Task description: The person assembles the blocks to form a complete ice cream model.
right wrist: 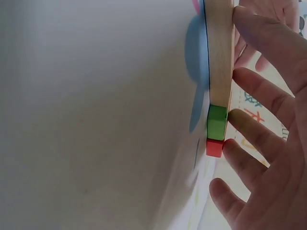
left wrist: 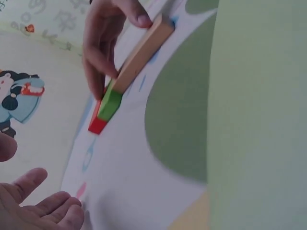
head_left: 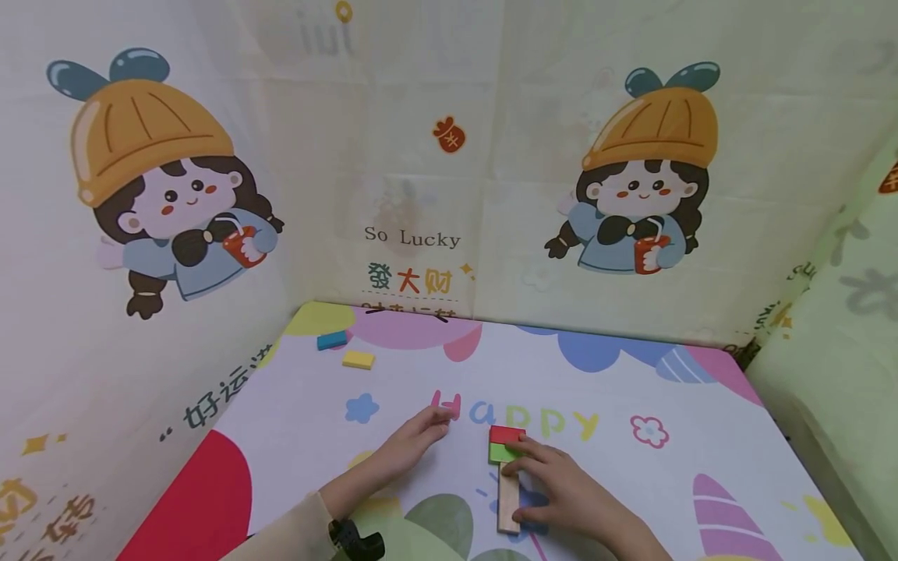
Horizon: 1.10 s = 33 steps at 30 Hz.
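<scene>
- On the near, middle part of the patterned tabletop (head_left: 610, 483), just left of the right hand (head_left: 568, 487), a long plain wood block (head_left: 508, 499) lies with its long axis running away from the person
- At its far end, touching it, sits a green block (head_left: 498, 454), and against the green one's far side a red block (head_left: 507, 434); both have their long axes crosswise, so the three together make a shape like a T
- Right hand is much the nearer: its fingers are spread, lightly bent and ranged along the right-hand side of the row, with the thumb at the near end of the wood block and the index finger towards its far end
- Seen from the right wrist, the next two fingertips come to the green and red blocks, while the little finger stands free; the hand seems to steady the row from one side rather than to have hold of any piece, though how hard it presses I cannot tell
- Left hand (head_left: 410, 442) is well apart, to the left of the row, fingers loosely stretched, thumb away from them, nothing held
- Beyond the left hand, near the table's far left corner, lie a yellow block (head_left: 358, 360) and a blue block (head_left: 332, 340), just apart from each other, and neither hand touches them
</scene>
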Each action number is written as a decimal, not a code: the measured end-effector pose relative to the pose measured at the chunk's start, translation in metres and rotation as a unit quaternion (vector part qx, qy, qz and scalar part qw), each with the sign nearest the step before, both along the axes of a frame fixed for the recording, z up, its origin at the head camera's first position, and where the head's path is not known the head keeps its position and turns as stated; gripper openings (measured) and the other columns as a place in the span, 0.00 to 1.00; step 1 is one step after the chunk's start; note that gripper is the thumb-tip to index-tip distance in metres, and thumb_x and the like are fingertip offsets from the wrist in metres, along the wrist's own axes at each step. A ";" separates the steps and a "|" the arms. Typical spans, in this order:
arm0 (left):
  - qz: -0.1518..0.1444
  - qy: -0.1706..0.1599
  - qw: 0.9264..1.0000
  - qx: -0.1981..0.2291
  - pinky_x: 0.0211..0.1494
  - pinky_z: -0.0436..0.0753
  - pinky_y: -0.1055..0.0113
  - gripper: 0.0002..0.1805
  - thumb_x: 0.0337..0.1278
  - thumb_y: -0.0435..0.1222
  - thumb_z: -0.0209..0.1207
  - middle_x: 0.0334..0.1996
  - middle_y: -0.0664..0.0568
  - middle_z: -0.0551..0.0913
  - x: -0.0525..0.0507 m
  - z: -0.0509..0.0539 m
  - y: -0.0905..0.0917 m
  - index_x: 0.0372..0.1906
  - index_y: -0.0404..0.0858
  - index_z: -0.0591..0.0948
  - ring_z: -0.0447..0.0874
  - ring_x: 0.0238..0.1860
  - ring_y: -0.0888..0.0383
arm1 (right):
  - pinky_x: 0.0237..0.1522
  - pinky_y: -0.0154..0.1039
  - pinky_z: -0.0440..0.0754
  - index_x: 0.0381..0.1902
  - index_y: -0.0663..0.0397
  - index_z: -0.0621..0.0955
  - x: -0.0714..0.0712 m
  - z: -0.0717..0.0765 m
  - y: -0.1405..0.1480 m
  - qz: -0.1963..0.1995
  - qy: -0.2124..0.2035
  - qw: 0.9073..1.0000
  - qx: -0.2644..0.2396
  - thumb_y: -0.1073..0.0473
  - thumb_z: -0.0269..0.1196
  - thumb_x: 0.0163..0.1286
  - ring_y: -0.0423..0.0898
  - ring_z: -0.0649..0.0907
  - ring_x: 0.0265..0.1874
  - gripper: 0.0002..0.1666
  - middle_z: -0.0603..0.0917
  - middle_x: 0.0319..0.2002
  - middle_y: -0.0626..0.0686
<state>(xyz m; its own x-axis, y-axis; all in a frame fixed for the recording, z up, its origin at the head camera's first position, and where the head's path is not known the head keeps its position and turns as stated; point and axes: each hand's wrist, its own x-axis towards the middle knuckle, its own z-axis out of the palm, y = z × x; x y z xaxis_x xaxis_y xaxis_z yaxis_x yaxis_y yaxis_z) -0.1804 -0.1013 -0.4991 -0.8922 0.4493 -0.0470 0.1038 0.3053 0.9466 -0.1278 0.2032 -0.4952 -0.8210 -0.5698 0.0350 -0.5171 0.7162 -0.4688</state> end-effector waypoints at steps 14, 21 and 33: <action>0.056 0.045 0.992 -0.103 0.74 0.71 0.41 0.22 0.81 0.42 0.49 0.70 0.40 0.76 -0.064 0.018 -0.060 0.70 0.37 0.73 0.72 0.72 0.40 | 0.72 0.68 0.65 0.56 0.25 0.82 0.004 -0.003 0.001 0.011 0.051 0.999 0.009 0.30 0.71 0.60 0.51 0.73 0.72 0.27 0.76 0.71 0.49; 0.105 0.045 0.982 -0.149 0.75 0.68 0.39 0.28 0.80 0.45 0.49 0.72 0.34 0.71 -0.090 0.018 -0.094 0.73 0.33 0.69 0.68 0.74 0.35 | 0.72 0.66 0.67 0.56 0.25 0.82 0.004 -0.003 0.001 0.003 0.038 0.999 0.016 0.31 0.72 0.60 0.53 0.72 0.73 0.27 0.74 0.73 0.51; 0.175 0.061 0.956 -0.226 0.76 0.67 0.38 0.31 0.78 0.45 0.48 0.75 0.31 0.65 -0.113 0.019 -0.136 0.75 0.29 0.66 0.62 0.76 0.33 | 0.69 0.67 0.70 0.55 0.24 0.82 0.004 -0.004 0.002 -0.002 0.036 0.999 0.003 0.29 0.71 0.60 0.55 0.74 0.71 0.28 0.75 0.72 0.50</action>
